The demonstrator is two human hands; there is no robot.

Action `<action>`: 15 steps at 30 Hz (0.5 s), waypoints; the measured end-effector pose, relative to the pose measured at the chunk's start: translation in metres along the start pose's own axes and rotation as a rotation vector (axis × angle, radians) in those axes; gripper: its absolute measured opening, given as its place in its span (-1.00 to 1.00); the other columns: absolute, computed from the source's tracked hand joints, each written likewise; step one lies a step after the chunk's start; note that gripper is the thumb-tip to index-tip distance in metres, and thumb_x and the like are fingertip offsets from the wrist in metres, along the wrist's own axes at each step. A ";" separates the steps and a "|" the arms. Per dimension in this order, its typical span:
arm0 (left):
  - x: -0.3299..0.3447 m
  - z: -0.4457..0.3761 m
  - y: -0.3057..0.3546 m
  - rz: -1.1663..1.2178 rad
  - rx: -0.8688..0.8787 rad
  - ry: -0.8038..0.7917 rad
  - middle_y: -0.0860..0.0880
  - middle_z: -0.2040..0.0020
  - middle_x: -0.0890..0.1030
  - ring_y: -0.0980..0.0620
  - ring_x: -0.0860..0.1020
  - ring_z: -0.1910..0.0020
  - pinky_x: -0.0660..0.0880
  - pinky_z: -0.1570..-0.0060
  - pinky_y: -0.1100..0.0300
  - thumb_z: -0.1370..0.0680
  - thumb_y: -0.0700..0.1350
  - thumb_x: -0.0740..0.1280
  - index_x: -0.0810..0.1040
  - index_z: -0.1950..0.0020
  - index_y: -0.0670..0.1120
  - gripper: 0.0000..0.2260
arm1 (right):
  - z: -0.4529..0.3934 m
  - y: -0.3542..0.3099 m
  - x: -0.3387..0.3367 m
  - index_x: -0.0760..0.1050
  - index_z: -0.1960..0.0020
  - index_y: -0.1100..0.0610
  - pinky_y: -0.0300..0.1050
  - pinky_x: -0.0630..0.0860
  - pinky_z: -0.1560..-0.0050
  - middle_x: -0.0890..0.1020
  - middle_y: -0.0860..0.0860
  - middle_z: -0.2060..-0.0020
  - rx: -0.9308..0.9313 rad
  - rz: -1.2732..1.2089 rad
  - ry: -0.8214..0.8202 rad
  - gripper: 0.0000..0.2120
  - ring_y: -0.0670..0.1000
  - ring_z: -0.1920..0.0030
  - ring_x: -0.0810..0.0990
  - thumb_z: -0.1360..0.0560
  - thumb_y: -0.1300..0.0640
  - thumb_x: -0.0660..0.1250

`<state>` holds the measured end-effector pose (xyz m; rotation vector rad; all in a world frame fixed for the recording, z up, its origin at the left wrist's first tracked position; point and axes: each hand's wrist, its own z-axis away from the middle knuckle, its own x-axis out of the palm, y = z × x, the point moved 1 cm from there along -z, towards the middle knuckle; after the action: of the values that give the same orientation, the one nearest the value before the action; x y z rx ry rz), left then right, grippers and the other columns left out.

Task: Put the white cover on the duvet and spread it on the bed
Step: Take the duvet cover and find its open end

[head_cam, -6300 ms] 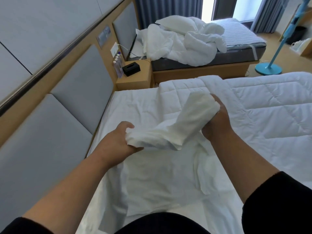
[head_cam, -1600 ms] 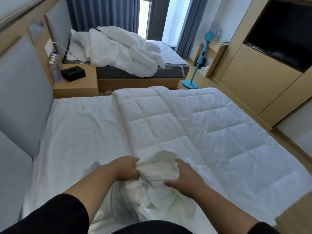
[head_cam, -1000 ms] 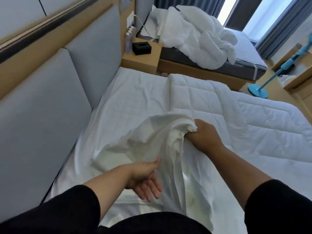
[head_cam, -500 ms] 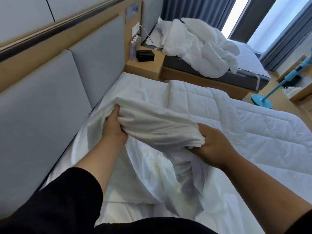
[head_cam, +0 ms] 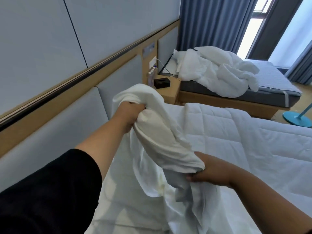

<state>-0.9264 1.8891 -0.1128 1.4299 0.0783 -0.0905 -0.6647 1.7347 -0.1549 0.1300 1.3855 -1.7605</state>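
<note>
At the left of the frame a black sleeve runs up to the left hand [head_cam: 130,114], raised at centre-left with its fingers curled tight round one bunched end of the white cover [head_cam: 162,137]. From that fist the gathered cover runs as a thick roll down and to the right, so its long axis lies on a diagonal from upper left to lower right, ending at the right hand [head_cam: 209,171] at lower centre-right, which grips the other end from beneath; the rest of the cover hangs in loose folds below the roll, towards the bottom edge. The left hand is the higher and farther one, the right the lower and closer to the person. The quilted duvet [head_cam: 253,137] lies flat on the bed [head_cam: 118,208] to the right of both hands, just beyond the right one, so the right hand is the nearer to it, and the cover probably has to travel rightward across the frame to meet it. Counted: one cover, one duvet, two hands, both grasping. Farther back at upper right stand a nightstand [head_cam: 170,92] and a second bed [head_cam: 249,98] with a rumpled heap of white bedding [head_cam: 219,73].
</note>
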 end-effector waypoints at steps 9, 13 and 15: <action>0.054 0.094 -0.079 0.118 -0.124 -0.286 -0.07 -0.05 0.73 -0.04 0.68 -0.09 0.56 -0.22 -0.07 -0.56 -0.20 0.41 0.68 -0.12 -0.10 -0.85 | -0.064 -0.026 0.044 -0.43 -0.57 -0.17 -0.26 0.32 -0.34 0.22 -0.48 -0.32 -0.068 -0.174 0.246 0.36 -0.26 -0.34 0.36 -0.28 -0.06 0.65; 0.033 0.103 -0.107 0.475 -0.242 -0.380 -0.20 -0.26 0.63 -0.15 0.58 -0.28 0.45 -0.36 -0.04 -0.62 -0.07 0.32 0.54 -0.33 -0.23 -0.66 | -0.074 -0.016 0.054 0.18 -0.53 -0.12 -0.18 0.45 -0.07 0.50 -0.30 -0.14 -0.017 -0.074 0.426 -0.17 -0.09 -0.18 0.55 -0.35 0.09 0.47; 0.030 0.110 -0.130 0.729 -0.359 -0.313 -0.18 -0.32 0.59 -0.15 0.55 -0.32 0.39 -0.41 -0.05 -0.58 0.22 0.25 0.49 -0.40 -0.18 -0.44 | -0.076 -0.016 0.048 0.39 -0.38 -0.13 -0.19 0.46 0.01 0.58 -0.23 -0.11 0.003 -0.069 0.435 -0.34 -0.07 -0.13 0.58 -0.30 0.10 0.43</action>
<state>-0.9111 1.7620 -0.2286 1.0004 -0.6514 0.2887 -0.7362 1.7712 -0.1981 0.4963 1.7089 -1.8622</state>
